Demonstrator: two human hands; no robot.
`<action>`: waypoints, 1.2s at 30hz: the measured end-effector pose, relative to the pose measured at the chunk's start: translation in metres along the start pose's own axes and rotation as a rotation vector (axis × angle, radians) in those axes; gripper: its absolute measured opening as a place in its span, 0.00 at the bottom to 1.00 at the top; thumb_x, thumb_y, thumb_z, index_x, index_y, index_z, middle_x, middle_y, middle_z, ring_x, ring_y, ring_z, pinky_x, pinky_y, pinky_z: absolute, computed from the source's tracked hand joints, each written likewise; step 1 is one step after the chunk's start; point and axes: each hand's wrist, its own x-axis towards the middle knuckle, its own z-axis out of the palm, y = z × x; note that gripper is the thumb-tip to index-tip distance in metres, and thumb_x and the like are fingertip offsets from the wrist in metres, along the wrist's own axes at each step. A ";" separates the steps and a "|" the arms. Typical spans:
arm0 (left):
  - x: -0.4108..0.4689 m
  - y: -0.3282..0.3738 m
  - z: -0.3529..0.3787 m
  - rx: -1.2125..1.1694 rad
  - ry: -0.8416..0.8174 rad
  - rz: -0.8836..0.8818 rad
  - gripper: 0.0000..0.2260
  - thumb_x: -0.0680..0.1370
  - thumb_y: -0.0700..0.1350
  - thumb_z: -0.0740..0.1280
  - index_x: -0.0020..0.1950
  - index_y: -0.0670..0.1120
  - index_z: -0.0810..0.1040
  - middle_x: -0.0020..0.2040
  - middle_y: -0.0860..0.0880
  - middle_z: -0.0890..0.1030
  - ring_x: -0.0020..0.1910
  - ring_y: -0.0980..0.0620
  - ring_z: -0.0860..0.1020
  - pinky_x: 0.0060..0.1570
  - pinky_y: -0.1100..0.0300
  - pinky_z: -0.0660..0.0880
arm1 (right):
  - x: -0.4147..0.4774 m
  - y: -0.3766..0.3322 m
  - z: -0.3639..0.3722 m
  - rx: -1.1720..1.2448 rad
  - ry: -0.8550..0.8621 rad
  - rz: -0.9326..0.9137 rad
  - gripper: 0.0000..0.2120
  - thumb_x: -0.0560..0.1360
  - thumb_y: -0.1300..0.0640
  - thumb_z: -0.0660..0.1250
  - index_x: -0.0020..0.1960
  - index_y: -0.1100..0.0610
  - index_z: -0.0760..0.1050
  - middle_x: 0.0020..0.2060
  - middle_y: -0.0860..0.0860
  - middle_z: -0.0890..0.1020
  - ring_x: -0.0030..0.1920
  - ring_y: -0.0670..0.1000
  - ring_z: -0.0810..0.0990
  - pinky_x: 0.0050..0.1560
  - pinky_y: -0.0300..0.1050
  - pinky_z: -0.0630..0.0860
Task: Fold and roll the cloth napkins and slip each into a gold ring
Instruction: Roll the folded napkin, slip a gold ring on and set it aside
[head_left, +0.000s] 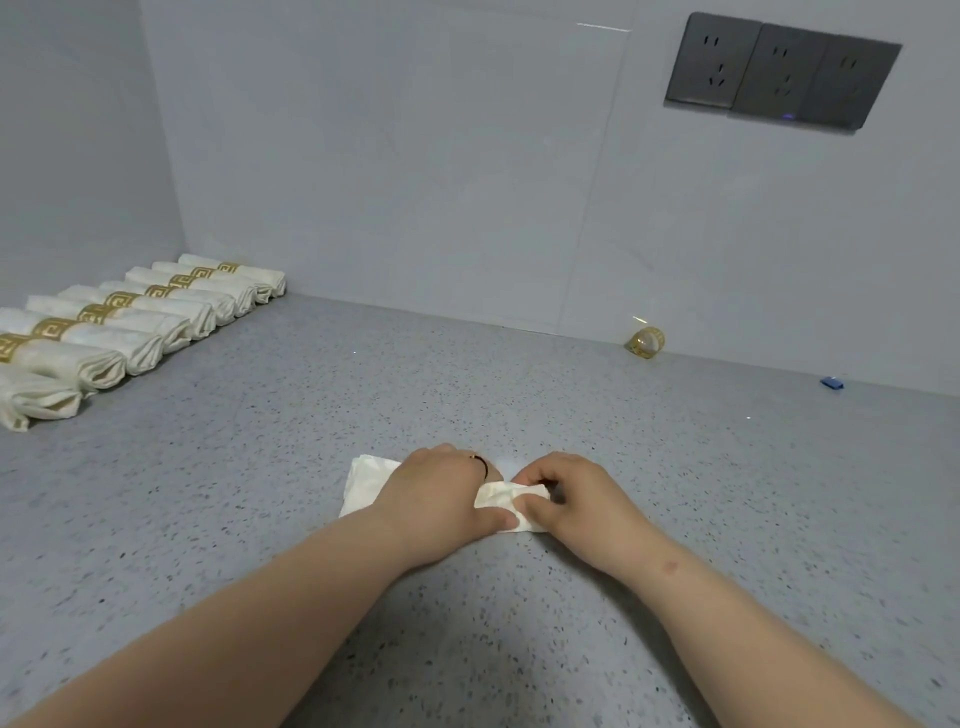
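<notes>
On the speckled grey tabletop (519, 623), near its middle, both hands are working a cream napkin (363, 486): the left hand (441, 493) is pressing it flat, fingers curling over it, while the right hand (576, 499) is pinching its rolled end.

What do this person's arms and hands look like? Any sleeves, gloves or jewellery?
Both forearms are bare to the bottom of the picture: no sleeves, gloves or watch show. The left hand wears a thin dark ring with a small gold-coloured bit on one finger. The right hand shows no ring. The right forearm bears a small reddish mark near the wrist.
</notes>
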 end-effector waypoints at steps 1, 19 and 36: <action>0.000 0.000 0.002 -0.016 0.028 -0.010 0.18 0.76 0.58 0.62 0.62 0.51 0.74 0.58 0.52 0.77 0.58 0.53 0.71 0.54 0.62 0.63 | 0.001 0.001 0.000 -0.001 0.008 -0.004 0.07 0.75 0.59 0.64 0.51 0.55 0.78 0.38 0.36 0.70 0.46 0.43 0.68 0.43 0.31 0.63; 0.068 -0.051 0.006 -0.076 0.386 -0.152 0.12 0.76 0.56 0.62 0.52 0.50 0.77 0.49 0.52 0.80 0.49 0.52 0.74 0.40 0.63 0.57 | 0.109 0.114 -0.071 -0.145 0.283 0.467 0.19 0.78 0.53 0.60 0.67 0.58 0.68 0.65 0.57 0.73 0.65 0.57 0.69 0.62 0.45 0.66; 0.096 -0.074 0.017 -0.260 0.324 -0.287 0.08 0.73 0.57 0.65 0.36 0.59 0.68 0.34 0.56 0.76 0.36 0.62 0.71 0.32 0.69 0.63 | 0.236 0.217 -0.095 -0.138 0.557 0.751 0.17 0.79 0.59 0.55 0.65 0.68 0.63 0.64 0.66 0.69 0.66 0.64 0.66 0.63 0.55 0.64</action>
